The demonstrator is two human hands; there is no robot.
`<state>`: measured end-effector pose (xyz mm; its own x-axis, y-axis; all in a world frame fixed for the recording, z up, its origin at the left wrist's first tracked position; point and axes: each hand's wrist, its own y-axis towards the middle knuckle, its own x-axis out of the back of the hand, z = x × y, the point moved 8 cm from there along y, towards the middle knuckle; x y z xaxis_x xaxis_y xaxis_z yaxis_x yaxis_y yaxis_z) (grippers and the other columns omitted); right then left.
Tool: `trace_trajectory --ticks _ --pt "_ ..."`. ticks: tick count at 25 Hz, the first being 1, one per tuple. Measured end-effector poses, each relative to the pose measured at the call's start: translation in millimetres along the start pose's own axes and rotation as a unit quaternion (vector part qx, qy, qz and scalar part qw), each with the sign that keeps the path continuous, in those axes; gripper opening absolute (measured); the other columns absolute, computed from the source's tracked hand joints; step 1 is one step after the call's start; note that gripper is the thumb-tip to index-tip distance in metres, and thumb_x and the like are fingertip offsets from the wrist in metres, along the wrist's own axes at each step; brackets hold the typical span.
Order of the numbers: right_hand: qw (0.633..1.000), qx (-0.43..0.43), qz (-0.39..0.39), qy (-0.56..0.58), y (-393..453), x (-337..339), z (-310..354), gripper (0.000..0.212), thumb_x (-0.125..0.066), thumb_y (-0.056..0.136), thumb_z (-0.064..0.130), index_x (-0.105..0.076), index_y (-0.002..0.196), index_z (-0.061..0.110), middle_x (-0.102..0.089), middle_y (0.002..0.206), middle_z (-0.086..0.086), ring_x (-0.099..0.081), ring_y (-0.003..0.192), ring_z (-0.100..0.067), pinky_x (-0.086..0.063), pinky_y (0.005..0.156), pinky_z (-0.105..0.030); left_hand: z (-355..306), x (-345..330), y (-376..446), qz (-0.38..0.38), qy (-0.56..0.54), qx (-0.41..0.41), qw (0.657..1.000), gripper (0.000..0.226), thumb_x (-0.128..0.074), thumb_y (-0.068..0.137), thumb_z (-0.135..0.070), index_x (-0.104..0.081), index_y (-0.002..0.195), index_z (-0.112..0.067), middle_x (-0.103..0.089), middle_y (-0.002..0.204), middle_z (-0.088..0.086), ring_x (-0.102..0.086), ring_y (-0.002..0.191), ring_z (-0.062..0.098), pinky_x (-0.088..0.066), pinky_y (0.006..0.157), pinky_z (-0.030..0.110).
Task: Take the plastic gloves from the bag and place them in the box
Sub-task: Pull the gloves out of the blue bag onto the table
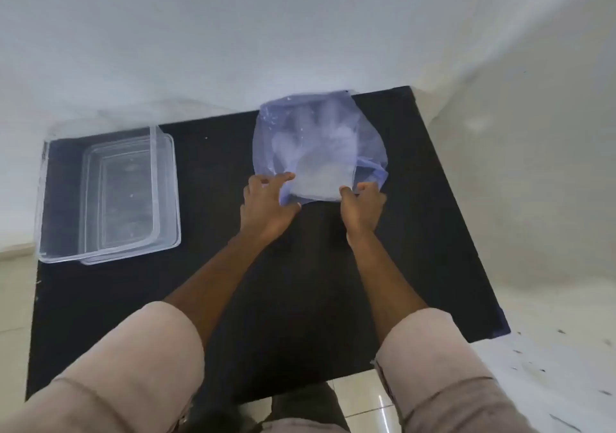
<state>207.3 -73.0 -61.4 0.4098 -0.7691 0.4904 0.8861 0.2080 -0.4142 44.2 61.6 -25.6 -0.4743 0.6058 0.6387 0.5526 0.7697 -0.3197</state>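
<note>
- No writing is showing on anything.
- One bluish bag (320,142) is lying at the black table's (300,282) far edge, plastic gloves (316,156) inside; count unclear.
- The left hand (266,202) and right hand (363,204) are each pinching the bag's near edge.
- One clear box (106,196) is sitting well apart, left, bare tabletop between.

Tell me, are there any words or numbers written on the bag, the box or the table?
None: no words, numbers or signs can be read on the blue bag, the clear box or the black table; the picture is also a bit blurry.
</note>
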Motion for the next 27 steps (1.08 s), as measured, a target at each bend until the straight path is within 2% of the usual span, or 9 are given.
trace_trajectory --ticks 4,7,10,11,15,17,22,24,27 --pt "0.983 0.017 0.013 -0.184 21.4 -15.7 6.6 0.082 -0.066 0.084 0.035 -0.026 0.146 0.002 -0.038 0.144 -0.021 -0.050 0.122 -0.040 -0.048 0.091 -0.046 -7.9 -17.7 13.6 0.029 0.243 -0.010 0.970 0.064 -0.065 0.082 -0.032 -0.042 0.142 -0.038 -0.022 0.151 0.012 -0.026 0.135 0.038 -0.032 0.106 0.056" --pt "0.981 -0.014 0.036 -0.188 36.7 -28.7 4.6 0.059 -0.063 0.085 0.028 -0.044 0.134 0.002 -0.056 0.130 -0.017 -0.060 0.110 -0.037 -0.046 0.073 -0.036 4.1 -28.9 29.9 0.078 0.248 0.024 0.965 0.074 -0.065 0.083 -0.036 -0.030 0.148 -0.032 -0.027 0.145 0.015 -0.033 0.133 0.039 -0.036 0.106 0.055" --pt "0.997 -0.015 0.057 -0.059 48.0 -38.4 9.6 0.010 -0.065 0.079 0.015 -0.064 0.078 0.005 -0.065 0.078 -0.010 -0.063 0.073 -0.026 -0.041 0.060 -0.030 5.8 -31.0 42.8 0.091 0.190 0.042 0.977 0.080 -0.062 0.085 -0.042 -0.018 0.151 -0.032 -0.029 0.146 0.016 -0.039 0.131 0.040 -0.042 0.103 0.057" --pt "0.997 -0.025 0.072 0.017 48.4 -42.4 13.2 0.017 -0.067 0.078 0.011 -0.057 0.065 0.008 -0.058 0.066 -0.007 -0.057 0.063 -0.021 -0.040 0.058 -0.030 5.0 -29.3 47.6 0.086 0.176 0.038 0.980 0.082 -0.062 0.084 -0.040 -0.016 0.152 -0.033 -0.031 0.145 0.016 -0.043 0.129 0.040 -0.045 0.100 0.056" --pt "0.920 -0.140 0.136 0.339 32.0 -52.1 24.2 0.008 -0.065 0.083 0.006 -0.059 0.088 0.008 -0.059 0.086 -0.005 -0.059 0.077 -0.021 -0.053 0.054 -0.030 2.3 -13.6 62.4 0.032 0.134 0.010 0.990 0.071 -0.055 0.091 -0.034 -0.019 0.152 -0.033 -0.040 0.140 0.019 -0.053 0.119 0.039 -0.051 0.090 0.050" --pt "0.893 -0.153 0.164 0.391 20.3 -47.5 24.9 0.011 -0.064 0.085 0.007 -0.059 0.094 0.011 -0.059 0.090 -0.005 -0.059 0.077 -0.019 -0.051 0.048 -0.025 1.1 -7.2 67.0 0.013 0.131 -0.002 0.991 0.065 -0.050 0.094 -0.035 -0.021 0.152 -0.032 -0.041 0.138 0.019 -0.055 0.116 0.038 -0.051 0.088 0.047" --pt "0.922 -0.133 0.208 0.300 -37.8 -17.6 -15.6 0.018 -0.062 0.087 0.010 -0.062 0.071 0.020 -0.063 0.077 0.001 -0.060 0.072 -0.015 -0.046 0.054 -0.027 11.6 -8.2 67.9 0.042 0.134 0.000 0.990 0.066 -0.050 0.091 -0.037 -0.022 0.151 -0.033 -0.044 0.132 0.018 -0.055 0.111 0.039 -0.051 0.087 0.048" --pt "0.940 -0.135 0.205 0.238 -65.6 -8.8 -43.7 0.016 -0.063 0.086 0.013 -0.063 0.072 0.019 -0.065 0.078 -0.001 -0.060 0.073 -0.017 -0.046 0.055 -0.027 14.1 -10.8 57.7 0.056 0.171 -0.027 0.983 0.065 -0.053 0.090 -0.034 -0.028 0.149 -0.034 -0.046 0.131 0.016 -0.052 0.115 0.037 -0.045 0.096 0.053" --pt "0.961 -0.153 0.183 0.141 -109.7 -1.0 -84.5 0.006 -0.066 0.086 0.017 -0.064 0.083 0.013 -0.069 0.089 -0.004 -0.064 0.080 -0.019 -0.050 0.060 -0.029 17.4 8.1 19.7 -0.015 0.187 -0.107 0.976 0.055 -0.060 0.086 -0.028 -0.048 0.139 -0.033 -0.047 0.135 0.011 -0.046 0.121 0.032 -0.036 0.102 0.051"
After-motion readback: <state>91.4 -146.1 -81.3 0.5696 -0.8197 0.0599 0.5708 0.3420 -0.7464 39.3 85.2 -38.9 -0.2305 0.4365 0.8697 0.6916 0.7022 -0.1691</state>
